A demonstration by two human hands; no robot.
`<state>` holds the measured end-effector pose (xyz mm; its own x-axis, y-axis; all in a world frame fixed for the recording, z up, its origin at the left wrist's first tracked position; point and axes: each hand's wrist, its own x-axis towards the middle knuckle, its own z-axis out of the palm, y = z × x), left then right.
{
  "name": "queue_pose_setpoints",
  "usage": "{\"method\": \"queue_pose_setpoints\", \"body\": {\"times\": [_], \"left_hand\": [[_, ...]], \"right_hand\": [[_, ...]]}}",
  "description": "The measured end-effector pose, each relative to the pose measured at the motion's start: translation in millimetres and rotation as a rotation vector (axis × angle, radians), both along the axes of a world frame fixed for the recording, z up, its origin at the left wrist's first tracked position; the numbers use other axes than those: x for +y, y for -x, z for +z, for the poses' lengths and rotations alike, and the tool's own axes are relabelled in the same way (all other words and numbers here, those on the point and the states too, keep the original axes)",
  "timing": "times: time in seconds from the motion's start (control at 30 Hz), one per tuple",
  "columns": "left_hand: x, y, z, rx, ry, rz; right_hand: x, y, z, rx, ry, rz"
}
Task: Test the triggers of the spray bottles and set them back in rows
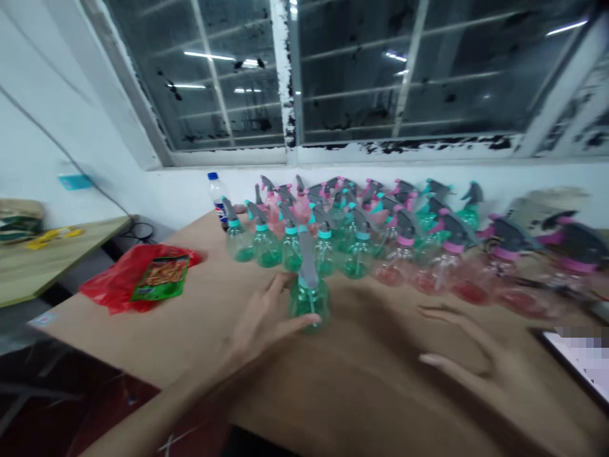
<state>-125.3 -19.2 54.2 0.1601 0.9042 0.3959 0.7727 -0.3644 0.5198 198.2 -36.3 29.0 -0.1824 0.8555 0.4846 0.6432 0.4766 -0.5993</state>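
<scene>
My left hand (271, 311) is wrapped round the side of a clear green spray bottle (309, 301) with a grey trigger head. That bottle stands upright on the brown table (342, 387), in front of the others. To the right, my right hand (480, 362) is open over the tabletop, thumb and fingers apart, holding nothing. Behind both hands stand several more spray bottles in rows. Green ones with teal collars (268, 244) are on the left, and pink ones with pink collars (394, 263) run to the right.
A cola bottle (217, 197) with a blue cap stands at the back left. A red plastic bag (114, 279) with a green snack packet (162, 278) lies on the left. At the right edge is a screen device (583, 362). A wall and windows (352, 76) rise behind.
</scene>
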Motion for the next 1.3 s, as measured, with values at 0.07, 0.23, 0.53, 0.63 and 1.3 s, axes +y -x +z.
{"method": "queue_pose_setpoints", "body": {"times": [0.07,0.23,0.53,0.63,1.3], "left_hand": [[4.3,-39.0,-3.0,-0.007,0.073,-0.055],[18.7,-118.3,-11.4,-0.005,0.078,-0.206],[32.3,-178.0,-34.2,0.101,-0.085,-0.312],[34.2,-185.8,-37.1,0.167,-0.099,-0.270],[48.2,-137.0,-72.5,0.205,-0.007,-0.423]], "right_hand": [[9.2,6.6,5.4,-0.007,0.069,0.065],[35.7,14.2,13.0,0.122,0.110,0.098],[41.5,-2.7,20.0,0.354,0.009,-0.085],[44.3,-5.2,17.5,0.377,-0.004,-0.093],[80.4,-26.7,8.1,0.307,0.113,0.104]]}}
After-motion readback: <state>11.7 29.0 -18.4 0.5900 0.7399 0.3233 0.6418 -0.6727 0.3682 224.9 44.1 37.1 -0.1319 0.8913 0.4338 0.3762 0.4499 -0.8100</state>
